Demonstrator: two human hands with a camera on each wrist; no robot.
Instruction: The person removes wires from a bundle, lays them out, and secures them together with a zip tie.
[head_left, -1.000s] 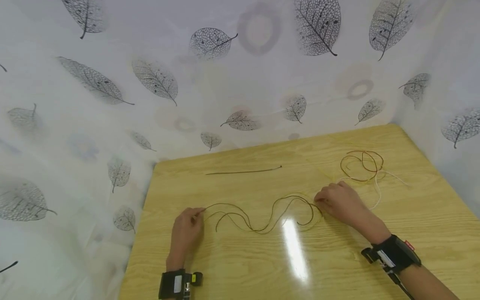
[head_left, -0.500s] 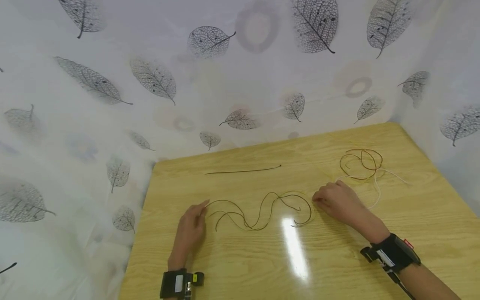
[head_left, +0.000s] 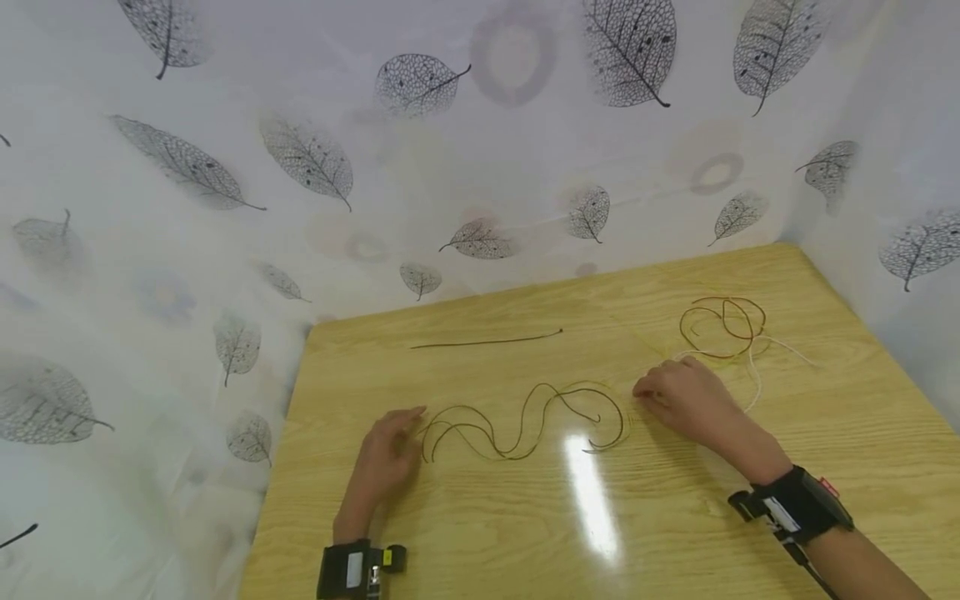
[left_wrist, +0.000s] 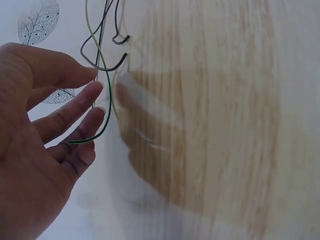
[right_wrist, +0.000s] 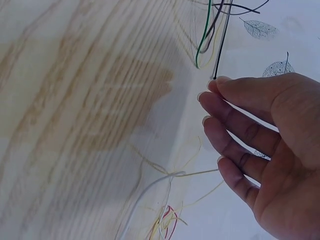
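Several thin wires (head_left: 506,457), green, dark and yellowish, lie in loose waves on the table between the hands. Beside their left ends is my left hand (head_left: 387,460), its fingers loosely bent. In the left wrist view, a green wire (left_wrist: 109,95) and a dark wire (left_wrist: 120,62) run past the fingertips, and nothing is plainly gripped. Past the right bend of the wires, my right hand (head_left: 690,400) hovers low with relaxed fingers. The right wrist view shows its thumb and forefinger close together, apparently holding nothing, with a green wire (right_wrist: 207,30) farther off.
A thin dark rod-like strand (head_left: 487,342) with a small knob at one end lies toward the back. Behind the right hand is a loose reddish-brown coil of wire (head_left: 764,321), with a white wire (head_left: 760,387) trailing from it. Leaf-printed sheeting (head_left: 480,167) walls the table.
My left hand has let go of a wire end, which now curves down beside the fingers. The wires' right ends came away from my right hand, which has since shifted slightly right.
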